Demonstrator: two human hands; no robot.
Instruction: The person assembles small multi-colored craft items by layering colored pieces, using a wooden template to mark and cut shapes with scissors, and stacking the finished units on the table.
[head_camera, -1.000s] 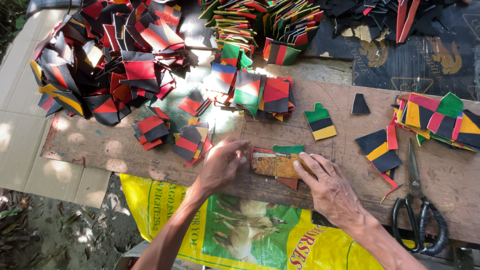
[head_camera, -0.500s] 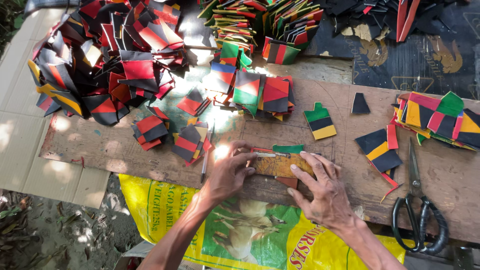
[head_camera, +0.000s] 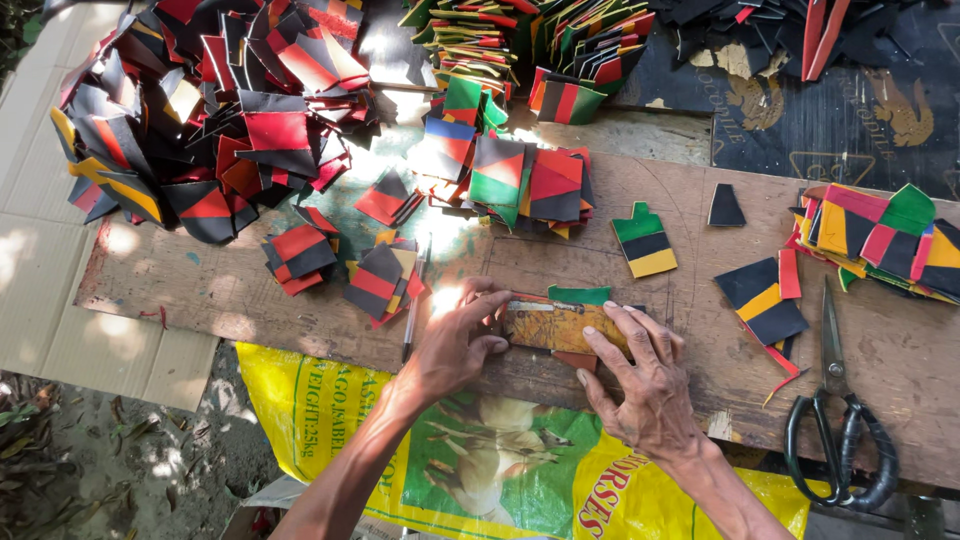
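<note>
Both hands — left hand (head_camera: 452, 345), right hand (head_camera: 640, 385) — press a flat brown rectangular template (head_camera: 555, 326) onto the worn wooden table (head_camera: 200, 290), fingers spread flat, gripping nothing. Below the table's near edge lies a yellow-and-green printed sack (head_camera: 480, 470) — black-handled scissors (head_camera: 838, 420) rest to the right.

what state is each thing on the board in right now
left hand: fingers pressed flat on the brown card's left end
right hand: fingers spread on the card's right end
brown card: flat on the board, covering red and green pieces
scissors: shut, lying untouched
pen: lying loose beside the left hand
striped piece: lying alone, flat
</note>
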